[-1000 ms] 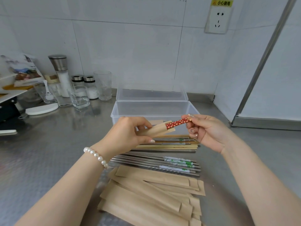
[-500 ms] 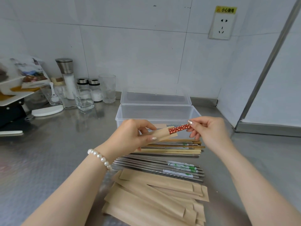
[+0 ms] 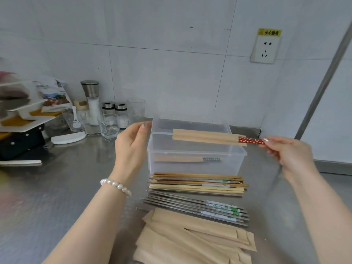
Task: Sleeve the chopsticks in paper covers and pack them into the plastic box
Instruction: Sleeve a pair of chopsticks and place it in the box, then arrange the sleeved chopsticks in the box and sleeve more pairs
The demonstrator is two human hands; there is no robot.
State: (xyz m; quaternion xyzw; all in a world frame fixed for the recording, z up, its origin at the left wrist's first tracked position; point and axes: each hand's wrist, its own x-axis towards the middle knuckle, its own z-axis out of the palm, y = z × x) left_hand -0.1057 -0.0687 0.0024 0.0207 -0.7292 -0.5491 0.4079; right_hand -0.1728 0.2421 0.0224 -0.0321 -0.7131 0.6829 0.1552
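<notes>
While one sleeved pair (image 3: 187, 159) lies in box (image 3: 196, 149): second going in.
Right hand (image 3: 285, 151) pinching sleeved pair (image 3: 207, 137) over box, left hand (image 3: 131, 147) open, empty; loose chopsticks (image 3: 196, 184), sleeves (image 3: 192, 239) waiting on desk (image 3: 57, 187).

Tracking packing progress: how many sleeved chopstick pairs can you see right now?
2. One sleeved pair is held by the right hand above the plastic box; another lies inside it. More could be hidden.

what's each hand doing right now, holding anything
Left hand: open, holding nothing, beside the plastic box.
Right hand: closed on the red patterned end of the sleeved chopsticks, held over the box.
</notes>
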